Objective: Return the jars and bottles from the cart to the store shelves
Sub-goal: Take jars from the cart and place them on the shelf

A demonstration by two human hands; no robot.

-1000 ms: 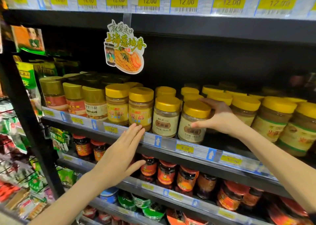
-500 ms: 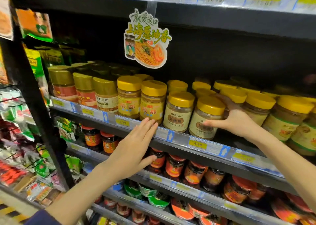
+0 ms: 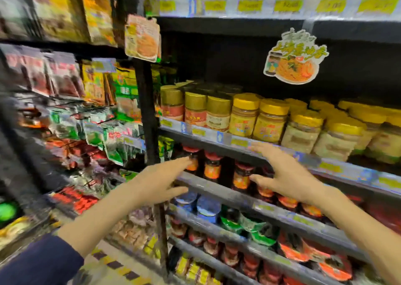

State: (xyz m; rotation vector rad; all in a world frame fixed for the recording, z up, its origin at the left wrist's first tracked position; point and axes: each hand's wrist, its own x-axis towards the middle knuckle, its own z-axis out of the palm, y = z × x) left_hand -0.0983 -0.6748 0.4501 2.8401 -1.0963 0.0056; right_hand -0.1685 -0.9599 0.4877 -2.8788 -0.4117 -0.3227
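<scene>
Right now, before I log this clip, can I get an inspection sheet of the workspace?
Surface: black store shelves with price strips; picture blurred.
Job's things: yellow-lidded jars upright in a row on the shelf; red-lidded jars on the shelf below. Cart not in view.
Clutter: hanging packets on the rack at left; noodle sign hanging above the jars.
Grippers: left hand and right hand both open, fingers spread, holding nothing, in front of the red-lidded jars.
Cables: nothing seen.
Surroundings: striped floor marking below.
</scene>
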